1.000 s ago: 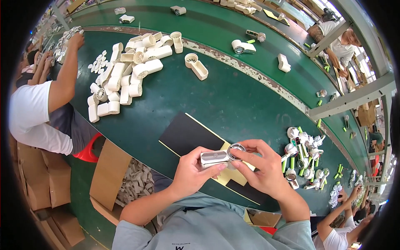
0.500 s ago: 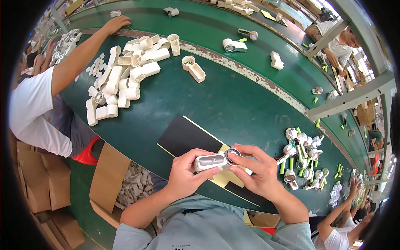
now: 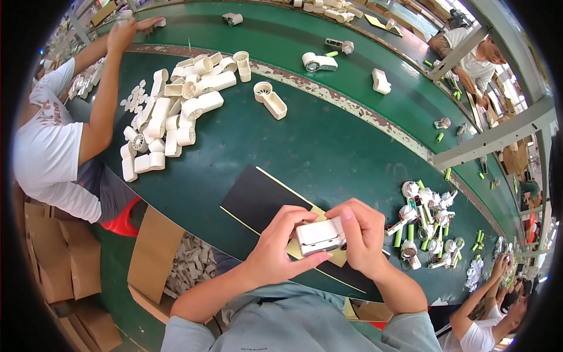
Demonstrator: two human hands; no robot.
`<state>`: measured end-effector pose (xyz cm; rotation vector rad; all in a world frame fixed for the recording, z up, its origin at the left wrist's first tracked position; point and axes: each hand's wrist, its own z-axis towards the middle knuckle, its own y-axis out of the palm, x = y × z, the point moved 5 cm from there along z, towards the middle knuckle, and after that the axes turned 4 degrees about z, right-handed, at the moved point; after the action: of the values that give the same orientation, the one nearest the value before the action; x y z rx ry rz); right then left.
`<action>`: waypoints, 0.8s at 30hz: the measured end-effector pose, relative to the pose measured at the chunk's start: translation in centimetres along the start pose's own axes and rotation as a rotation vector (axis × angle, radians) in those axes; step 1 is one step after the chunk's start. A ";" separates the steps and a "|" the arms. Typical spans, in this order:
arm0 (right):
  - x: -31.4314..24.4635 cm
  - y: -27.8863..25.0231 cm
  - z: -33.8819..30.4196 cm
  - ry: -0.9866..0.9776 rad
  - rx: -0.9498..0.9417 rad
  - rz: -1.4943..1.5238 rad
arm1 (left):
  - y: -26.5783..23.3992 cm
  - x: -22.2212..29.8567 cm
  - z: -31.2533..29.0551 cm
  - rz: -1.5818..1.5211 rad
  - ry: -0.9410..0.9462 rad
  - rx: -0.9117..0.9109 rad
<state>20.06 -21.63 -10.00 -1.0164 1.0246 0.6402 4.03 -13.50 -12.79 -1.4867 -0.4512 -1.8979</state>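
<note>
"Where was the white device (image 3: 315,236)?"

"Clasped between both hands: a worker's left hand (image 3: 274,245) gripped its left end, thumb along the near edge, while the right hand (image 3: 365,239) held the opposite end, thumb on top."

"And around that grip?"

"A black-and-yellow pad (image 3: 258,196) lay just beneath; white parts (image 3: 408,212) sat clustered to the right, and cream shells (image 3: 192,108) were heaped beyond, to the left."

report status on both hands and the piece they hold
Left hand and right hand gripping white casing. Casing held above dark mat. No obstruction seen; cream shell pile sits apart, ahead-left.
</note>
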 end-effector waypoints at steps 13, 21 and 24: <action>-0.3 0.5 -0.7 -0.097 0.091 0.002 | 0.9 0.7 -0.9 0.319 0.272 0.012; 0.1 0.7 0.9 0.166 -0.028 -0.011 | 0.5 -1.7 -0.4 -0.027 -0.238 -0.104; -0.6 -0.4 1.0 -0.181 0.098 -0.096 | 0.3 -2.4 0.3 -0.400 -0.491 -0.147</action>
<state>20.54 -20.92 -9.15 -0.8989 0.8357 0.5860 4.76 -12.80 -14.99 -2.0971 -0.9044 -1.8729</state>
